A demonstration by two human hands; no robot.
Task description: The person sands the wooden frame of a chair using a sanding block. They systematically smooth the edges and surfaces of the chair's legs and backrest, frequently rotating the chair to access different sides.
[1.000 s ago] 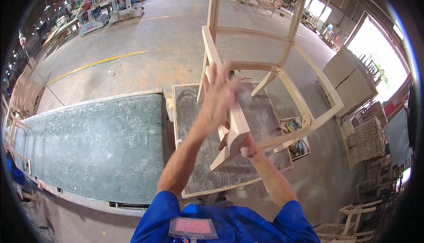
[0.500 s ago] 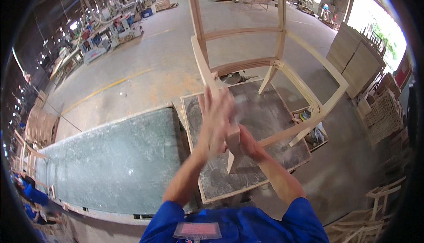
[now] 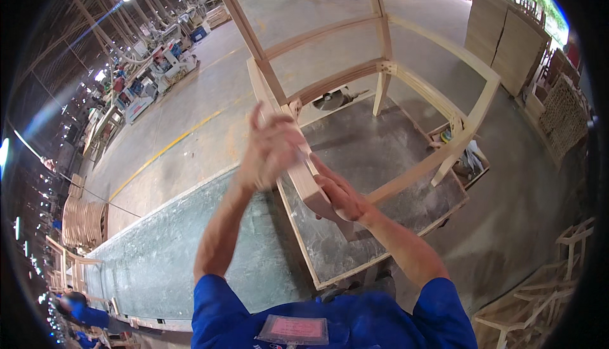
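Observation:
An unpainted wooden chair frame (image 3: pixel 322 200) with a tall open back and two arms stands tilted before me, its seat open. My right hand (image 3: pixel 340 192) grips the front of its left arm from the right side, the thumb side along the top edge. Over the same arm, a little farther back and to the left, is my left hand (image 3: pixel 271 149). Motion smears its fingers, and whether it touches the wood I cannot tell. Beneath the chair lies a dark-topped, wood-edged platform (image 3: pixel 368 140).
A round dark disc tool (image 3: pixel 331 100) lies behind the seat rail. On the left stretches a long greenish table (image 3: pixel 190 241). An open box (image 3: pixel 471 162) with small items sits right of the platform. Stacked panels (image 3: pixel 507 38) and more chair frames (image 3: pixel 539 298) stand farther right.
My left hand has lifted and swung left from the arm's front end. The chair appears turned and shifted left in view, and my head view has tilted. My right hand stays on the arm.

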